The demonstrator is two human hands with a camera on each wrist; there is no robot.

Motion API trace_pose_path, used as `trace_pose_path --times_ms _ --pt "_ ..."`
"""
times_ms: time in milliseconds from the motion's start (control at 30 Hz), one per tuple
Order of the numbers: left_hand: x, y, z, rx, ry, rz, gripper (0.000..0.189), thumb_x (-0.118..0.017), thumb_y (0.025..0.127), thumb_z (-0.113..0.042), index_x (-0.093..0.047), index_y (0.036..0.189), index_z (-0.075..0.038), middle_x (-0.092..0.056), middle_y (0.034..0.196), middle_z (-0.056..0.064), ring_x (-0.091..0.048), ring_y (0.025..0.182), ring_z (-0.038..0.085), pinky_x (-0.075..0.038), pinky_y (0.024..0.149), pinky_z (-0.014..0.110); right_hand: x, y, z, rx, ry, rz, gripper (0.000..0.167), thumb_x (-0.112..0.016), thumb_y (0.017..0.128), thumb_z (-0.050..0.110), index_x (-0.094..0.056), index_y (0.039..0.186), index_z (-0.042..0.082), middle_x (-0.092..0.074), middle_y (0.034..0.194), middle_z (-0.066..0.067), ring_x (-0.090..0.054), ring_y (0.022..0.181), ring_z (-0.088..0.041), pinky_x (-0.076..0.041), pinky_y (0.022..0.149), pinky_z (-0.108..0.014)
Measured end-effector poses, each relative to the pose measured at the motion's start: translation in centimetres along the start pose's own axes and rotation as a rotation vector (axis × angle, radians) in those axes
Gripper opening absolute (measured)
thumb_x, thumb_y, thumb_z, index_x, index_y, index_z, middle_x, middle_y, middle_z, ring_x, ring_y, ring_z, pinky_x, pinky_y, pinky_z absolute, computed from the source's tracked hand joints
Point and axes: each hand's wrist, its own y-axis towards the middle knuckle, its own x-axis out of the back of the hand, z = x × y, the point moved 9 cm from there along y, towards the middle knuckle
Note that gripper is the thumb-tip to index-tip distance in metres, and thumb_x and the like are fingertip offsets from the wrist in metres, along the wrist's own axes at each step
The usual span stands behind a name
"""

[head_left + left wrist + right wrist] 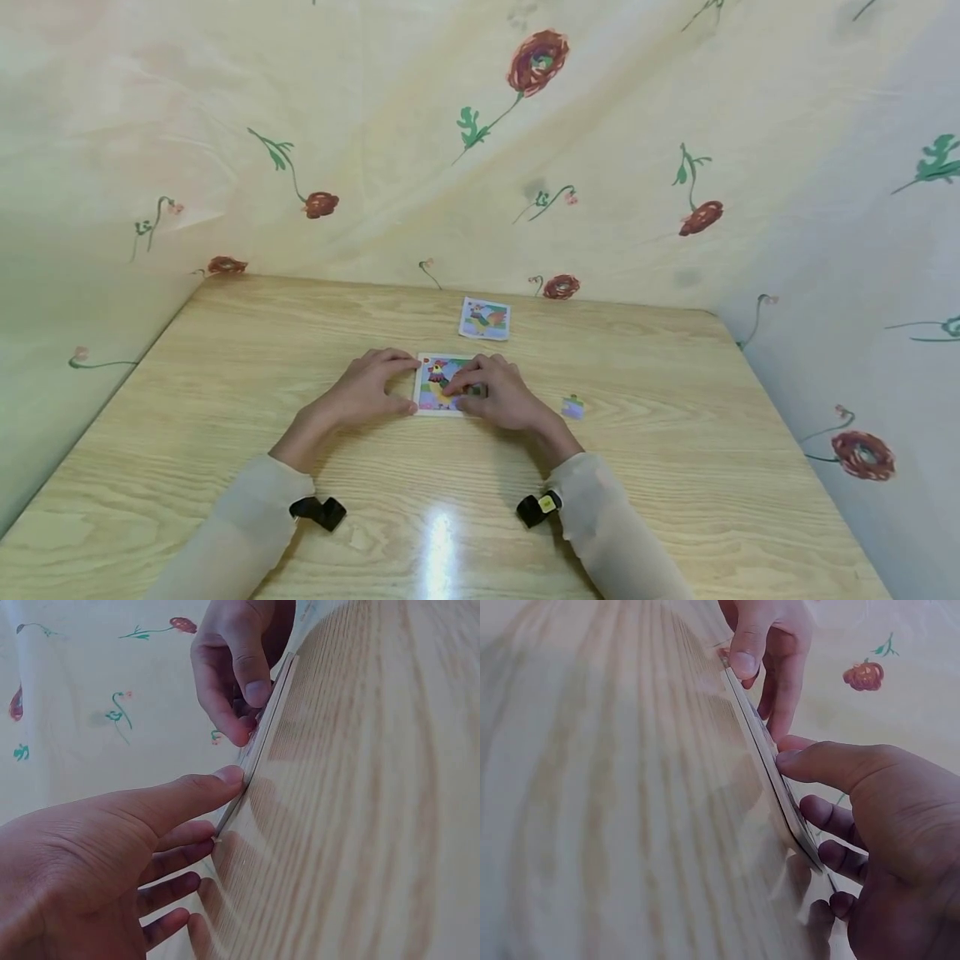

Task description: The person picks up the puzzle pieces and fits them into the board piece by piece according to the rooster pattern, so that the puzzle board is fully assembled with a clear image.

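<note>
A small jigsaw puzzle board with a colourful rooster picture and a pale frame lies on the table. My left hand holds its left end, thumb at the near corner and index finger at the far corner. Over the right half of the board bends my right hand, its index fingertip touching the picture near the middle and its thumb close to the near edge. That hand hides much of the right side of the picture. In the right wrist view, the right hand's other fingers lie loosely curved beside the board's edge.
A loose puzzle piece, purple with a green tab, lies to the right of the board. Behind the board is a card with the same rooster picture. Flowered cloth rises behind the wooden table and along its sides.
</note>
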Motion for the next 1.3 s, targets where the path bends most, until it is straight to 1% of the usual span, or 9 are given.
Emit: trace_pose_path --times_ms 200,367,467,600,700,800,1000,1133,1300 --pt "0.2 0.1 -0.3 0.008 -0.006 0.008 0.069 -0.079 0.089 -0.037 -0.056 0.149 -0.013 -0.049 0.155 0.011 -0.038 0.146 0.038 -0.028 0.117 0.068 0.2 0.1 -0.2 -0.009 0.007 -0.003 0.017 -0.074 0.095 0.020 -0.081 0.109 0.027 -0.069 0.118 0.002 -0.044 0.093 -0.019 -0.024 0.082 -0.038" --pt "0.1 0.1 -0.3 0.007 -0.020 0.006 0.069 -0.079 0.089 -0.037 -0.056 0.150 -0.012 -0.049 0.155 0.012 -0.039 0.146 0.039 -0.027 0.117 0.069 1.6 -0.8 -0.8 -0.064 0.064 -0.034 0.021 -0.072 0.096 0.017 -0.080 0.115 0.022 -0.072 0.120 0.002 -0.050 0.098 -0.021 -0.032 0.085 -0.038" --pt "0.1 0.3 -0.3 0.012 -0.024 -0.002 0.068 -0.080 0.089 -0.036 -0.056 0.149 -0.013 -0.050 0.155 0.012 -0.039 0.146 0.040 -0.027 0.117 0.069 3.5 -2.2 -1.8 -0.128 0.085 -0.078 0.020 -0.070 0.098 0.017 -0.079 0.116 0.018 -0.071 0.116 -0.001 -0.053 0.102 -0.022 -0.040 0.088 -0.039" --pt "0.1 0.7 -0.2 0.014 -0.009 -0.012 0.068 -0.080 0.090 -0.037 -0.057 0.149 -0.013 -0.050 0.155 0.012 -0.040 0.145 0.039 -0.028 0.116 0.069 6.3 -4.9 -4.1 -0.202 0.066 -0.152 0.018 -0.071 0.097 0.016 -0.079 0.114 0.016 -0.070 0.113 -0.003 -0.056 0.107 -0.024 -0.046 0.092 -0.043" --pt "0.1 1.0 -0.2 0.020 -0.003 -0.015 0.068 -0.080 0.089 -0.037 -0.057 0.149 -0.014 -0.050 0.154 0.011 -0.040 0.144 0.039 -0.028 0.116 0.069 8.1 -7.0 -5.9 -0.235 0.055 -0.190 0.019 -0.072 0.096 0.012 -0.078 0.114 0.014 -0.070 0.113 -0.006 -0.059 0.107 -0.026 -0.048 0.092 -0.044" --pt "0.1 1.3 -0.2 0.030 -0.004 -0.018 0.068 -0.080 0.089 -0.037 -0.057 0.149 -0.014 -0.050 0.154 0.011 -0.040 0.145 0.039 -0.028 0.117 0.068 9.4 -8.7 -7.4 -0.275 0.059 -0.201 0.019 -0.071 0.097 0.012 -0.077 0.115 0.013 -0.070 0.115 -0.006 -0.059 0.106 -0.027 -0.048 0.088 -0.042" --pt "0.0 1.3 -0.1 0.035 -0.012 -0.017 0.067 -0.079 0.089 -0.037 -0.057 0.149 -0.015 -0.050 0.155 0.011 -0.040 0.145 0.040 -0.028 0.117 0.067 10.9 -11.6 -9.1 -0.336 0.053 -0.217 0.022 -0.072 0.098 0.018 -0.075 0.119 0.014 -0.068 0.117 -0.005 -0.055 0.108 -0.026 -0.045 0.085 -0.036" --pt "0.0 1.3 -0.1 0.042 -0.018 -0.014 0.067 -0.079 0.089 -0.037 -0.057 0.149 -0.015 -0.050 0.155 0.011 -0.039 0.146 0.040 -0.028 0.117 0.067 11.4 -12.6 -9.8 -0.349 0.046 -0.228 0.022 -0.073 0.098 0.022 -0.076 0.118 0.015 -0.069 0.116 -0.005 -0.057 0.108 -0.026 -0.047 0.086 -0.035" --pt "-0.1 1.3 -0.1 0.042 -0.014 -0.012 0.067 -0.079 0.089 -0.037 -0.057 0.149 -0.016 -0.050 0.155 0.011 -0.039 0.146 0.040 -0.027 0.117 0.067 11.5 -13.5 -10.7 -0.373 0.039 -0.240 0.022 -0.075 0.096 0.021 -0.076 0.116 0.014 -0.069 0.115 -0.008 -0.061 0.107 -0.027 -0.050 0.088 -0.039"
